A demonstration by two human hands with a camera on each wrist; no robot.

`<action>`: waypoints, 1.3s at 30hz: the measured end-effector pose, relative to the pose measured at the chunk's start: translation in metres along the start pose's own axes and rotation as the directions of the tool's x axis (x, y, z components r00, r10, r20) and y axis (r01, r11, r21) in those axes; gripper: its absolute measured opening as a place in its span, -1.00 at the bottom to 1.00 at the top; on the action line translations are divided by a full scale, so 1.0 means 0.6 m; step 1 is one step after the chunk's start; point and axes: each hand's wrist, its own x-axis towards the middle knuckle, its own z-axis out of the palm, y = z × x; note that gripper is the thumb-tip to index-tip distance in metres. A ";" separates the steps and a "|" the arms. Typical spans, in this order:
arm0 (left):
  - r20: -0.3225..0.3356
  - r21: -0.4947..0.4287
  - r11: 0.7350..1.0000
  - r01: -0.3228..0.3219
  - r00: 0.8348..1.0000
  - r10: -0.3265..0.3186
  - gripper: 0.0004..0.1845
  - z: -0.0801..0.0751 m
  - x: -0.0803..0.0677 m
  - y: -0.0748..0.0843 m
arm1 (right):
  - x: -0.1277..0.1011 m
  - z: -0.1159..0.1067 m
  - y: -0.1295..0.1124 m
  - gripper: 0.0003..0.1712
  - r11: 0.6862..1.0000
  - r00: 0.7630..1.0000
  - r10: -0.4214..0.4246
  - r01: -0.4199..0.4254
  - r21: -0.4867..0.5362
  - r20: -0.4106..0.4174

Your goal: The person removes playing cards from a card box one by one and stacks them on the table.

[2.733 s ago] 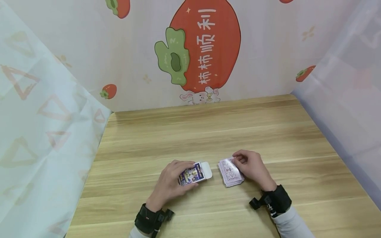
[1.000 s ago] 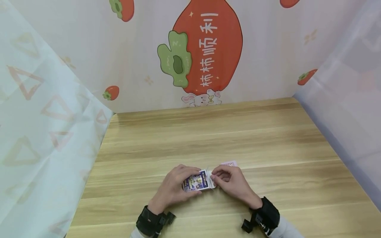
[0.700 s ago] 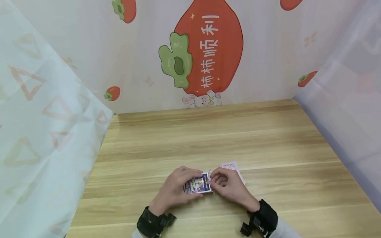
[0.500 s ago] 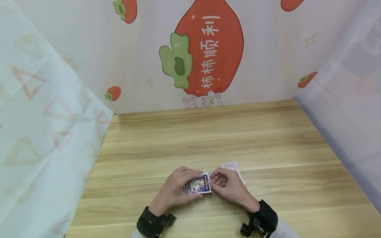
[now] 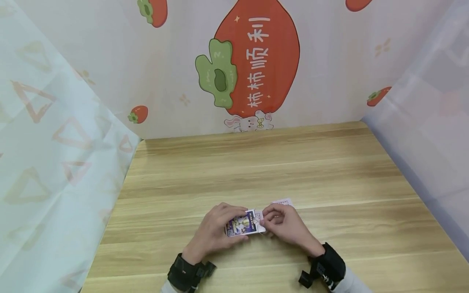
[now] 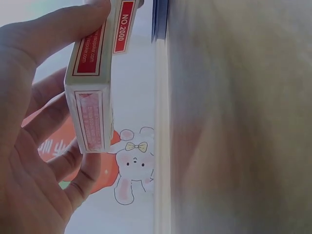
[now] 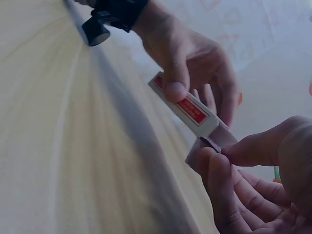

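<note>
The card box sits low over the near middle of the worktop, held between both hands. The left hand grips it by its long sides, thumb on one edge and fingers curled round the other; the left wrist view shows the box with its red side panel and closed bottom end toward the camera. The right hand pinches the flap at the open end of the box, thumb and forefinger closed on it, the other fingers curled beneath. From the right wrist view the box runs slantwise from the left hand's thumb to the right hand's fingertips.

Just behind the right hand, a corner of the pink-backed cards shows on the worktop; the rest is hidden by the hand.

Compared with 2.7 seconds ago, the right hand has left the cards and come across to the box, whose flap then stood open and free. Over the last second the two hands have stayed together at the box, which has shifted only slightly.

Black wrist straps sit on both forearms. A printed backdrop with a red fruit stands behind the worktop.
</note>
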 end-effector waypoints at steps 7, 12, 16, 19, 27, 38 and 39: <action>-0.029 0.010 0.998 0.056 0.998 -0.056 -0.27 -0.006 -0.001 -0.003 | 0.000 -0.036 -0.011 -0.62 0.989 0.993 0.117 -0.113 0.098 -0.035; -0.050 0.027 0.997 0.073 0.996 -0.072 -0.26 -0.011 0.000 -0.005 | 0.004 -0.068 -0.009 -0.62 0.980 0.992 0.118 -0.109 0.165 -0.047; -0.063 0.029 0.996 0.080 0.995 -0.078 -0.24 -0.014 0.003 -0.007 | 0.005 -0.093 -0.009 -0.60 0.982 0.995 0.080 -0.069 0.178 -0.055; -0.068 0.031 0.996 0.080 0.995 -0.078 -0.22 -0.015 0.005 -0.008 | 0.004 -0.110 -0.006 -0.57 0.982 0.997 0.054 -0.042 0.184 -0.056; -0.061 0.011 0.995 0.101 0.993 -0.100 -0.20 -0.014 0.005 -0.008 | -0.001 -0.141 0.002 -0.77 0.965 0.998 -0.008 0.022 0.263 -0.057; -0.064 -0.006 0.996 0.093 0.994 -0.093 -0.21 -0.011 0.003 -0.011 | 0.004 -0.150 0.004 -0.67 0.976 0.990 0.034 -0.004 0.219 -0.136; -0.064 -0.005 0.996 0.092 0.994 -0.092 -0.21 -0.011 0.002 -0.012 | 0.005 -0.149 0.005 -0.65 0.978 0.988 0.046 -0.014 0.209 -0.148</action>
